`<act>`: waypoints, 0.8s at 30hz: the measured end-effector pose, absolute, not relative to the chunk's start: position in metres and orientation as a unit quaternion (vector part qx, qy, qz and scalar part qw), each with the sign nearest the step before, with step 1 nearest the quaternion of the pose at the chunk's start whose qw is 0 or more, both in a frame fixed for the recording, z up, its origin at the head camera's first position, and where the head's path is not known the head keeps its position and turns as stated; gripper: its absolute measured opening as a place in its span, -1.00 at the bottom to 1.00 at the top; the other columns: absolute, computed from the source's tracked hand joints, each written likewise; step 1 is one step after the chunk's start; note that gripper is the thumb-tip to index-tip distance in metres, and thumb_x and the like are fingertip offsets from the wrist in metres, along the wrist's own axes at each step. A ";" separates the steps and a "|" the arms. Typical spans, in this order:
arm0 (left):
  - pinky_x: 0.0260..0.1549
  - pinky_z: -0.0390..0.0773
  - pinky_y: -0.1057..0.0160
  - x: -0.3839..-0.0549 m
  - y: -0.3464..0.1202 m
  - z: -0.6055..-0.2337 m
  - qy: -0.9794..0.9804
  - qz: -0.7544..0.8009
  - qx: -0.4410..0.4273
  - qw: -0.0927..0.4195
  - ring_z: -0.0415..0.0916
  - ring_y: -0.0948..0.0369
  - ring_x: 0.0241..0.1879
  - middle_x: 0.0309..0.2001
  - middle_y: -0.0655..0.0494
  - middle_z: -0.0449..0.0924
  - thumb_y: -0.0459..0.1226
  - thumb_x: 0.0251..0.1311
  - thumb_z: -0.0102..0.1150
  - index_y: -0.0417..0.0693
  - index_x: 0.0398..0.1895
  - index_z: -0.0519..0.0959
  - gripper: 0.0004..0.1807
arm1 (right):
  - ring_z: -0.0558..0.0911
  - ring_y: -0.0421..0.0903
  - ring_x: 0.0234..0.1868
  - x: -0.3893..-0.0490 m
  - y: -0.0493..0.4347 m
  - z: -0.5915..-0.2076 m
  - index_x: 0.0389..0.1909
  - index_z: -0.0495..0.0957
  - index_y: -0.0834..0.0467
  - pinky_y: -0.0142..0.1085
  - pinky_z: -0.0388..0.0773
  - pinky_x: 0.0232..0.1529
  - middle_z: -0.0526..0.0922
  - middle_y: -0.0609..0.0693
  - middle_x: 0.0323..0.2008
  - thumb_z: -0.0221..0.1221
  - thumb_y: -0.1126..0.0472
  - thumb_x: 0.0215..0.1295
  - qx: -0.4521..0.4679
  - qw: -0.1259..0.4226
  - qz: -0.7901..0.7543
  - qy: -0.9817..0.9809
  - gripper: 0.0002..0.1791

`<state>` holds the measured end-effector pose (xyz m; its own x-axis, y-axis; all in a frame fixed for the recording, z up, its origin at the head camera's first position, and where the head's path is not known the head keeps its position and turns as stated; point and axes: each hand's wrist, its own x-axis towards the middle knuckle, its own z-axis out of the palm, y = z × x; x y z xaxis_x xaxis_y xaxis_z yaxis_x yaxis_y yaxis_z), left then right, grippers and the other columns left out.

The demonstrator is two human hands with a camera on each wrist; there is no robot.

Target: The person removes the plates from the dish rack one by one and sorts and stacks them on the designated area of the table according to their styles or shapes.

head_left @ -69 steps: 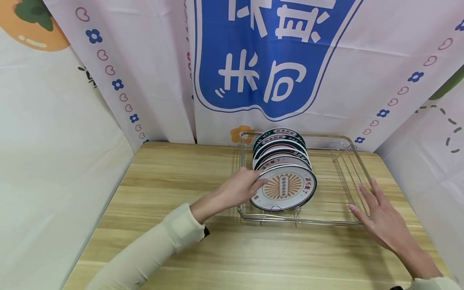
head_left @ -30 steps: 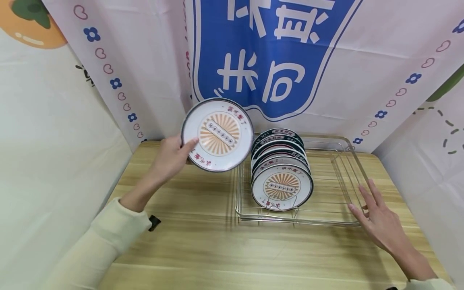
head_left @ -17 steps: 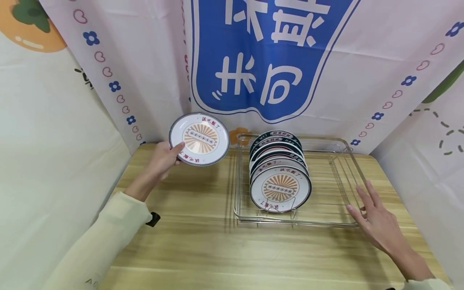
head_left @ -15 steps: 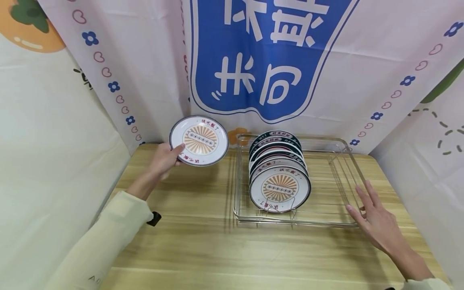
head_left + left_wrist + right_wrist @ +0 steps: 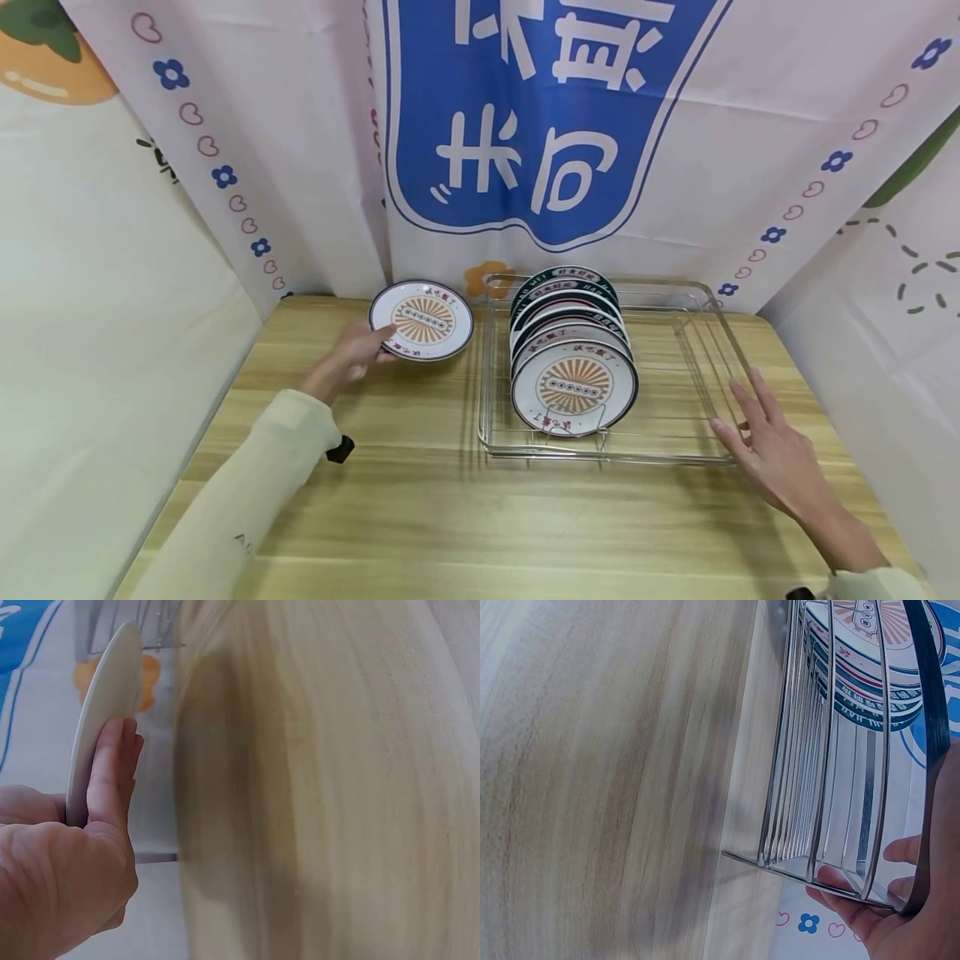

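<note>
My left hand pinches a white plate by its left rim. The thumb lies on the printed face and the fingers support the pale underside, as the left wrist view shows. The plate is tilted, above the table at the back left. To its right, a metal wire rack holds several plates standing in a row, partly hiding one another. The foremost is white with an orange sunburst; those behind have dark green rims. My right hand rests with spread fingers on the rack's front right corner, also seen in the right wrist view.
A wooden table carries the rack. Behind it hangs a white cloth with a blue printed banner. White cloth walls stand at left and right. Bare wire lines the rack's right part.
My left hand has taken a front plate from the rack, carried it left and lowered it toward the table, tilting it flatter. The right hand stays at the rack's corner.
</note>
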<state>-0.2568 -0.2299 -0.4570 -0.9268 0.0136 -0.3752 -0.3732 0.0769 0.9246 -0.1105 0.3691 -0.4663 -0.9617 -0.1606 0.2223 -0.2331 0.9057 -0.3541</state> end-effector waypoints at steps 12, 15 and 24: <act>-0.21 0.73 0.34 -0.264 -0.224 -0.475 0.700 0.683 -0.127 0.164 0.72 0.30 -0.45 -0.37 0.10 0.69 -0.37 0.67 -0.16 -0.61 0.50 0.11 -0.46 | 0.77 0.34 -0.15 -0.111 0.368 -0.467 0.63 0.13 0.27 0.43 0.47 -0.31 -0.16 0.26 0.70 0.09 -0.03 0.60 0.096 0.093 0.195 -0.972 -0.23; -0.20 0.73 0.34 -0.265 -0.222 -0.476 0.698 0.684 -0.135 0.164 0.72 0.30 -0.45 -0.35 0.08 0.68 -0.38 0.67 -0.15 -0.59 0.52 0.10 -0.46 | 0.77 0.33 -0.16 -0.111 0.369 -0.467 0.63 0.12 0.28 0.41 0.48 -0.32 -0.15 0.27 0.70 0.09 -0.03 0.60 0.096 0.095 0.195 -0.971 -0.23; -0.17 0.74 0.32 -0.266 -0.218 -0.481 0.693 0.682 -0.153 0.178 0.73 0.28 -0.44 -0.31 0.03 0.66 -0.38 0.66 -0.13 -0.57 0.51 0.11 -0.46 | 0.77 0.34 -0.14 -0.110 0.368 -0.469 0.63 0.13 0.26 0.44 0.47 -0.29 -0.15 0.26 0.70 0.08 -0.04 0.60 0.092 0.092 0.195 -0.972 -0.23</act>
<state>-0.2663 -0.2183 -0.4814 -0.8898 0.0300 -0.4555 -0.4549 0.0234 0.8902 -0.1102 0.3683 -0.4686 -0.9661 -0.1421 0.2155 -0.2142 0.9072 -0.3622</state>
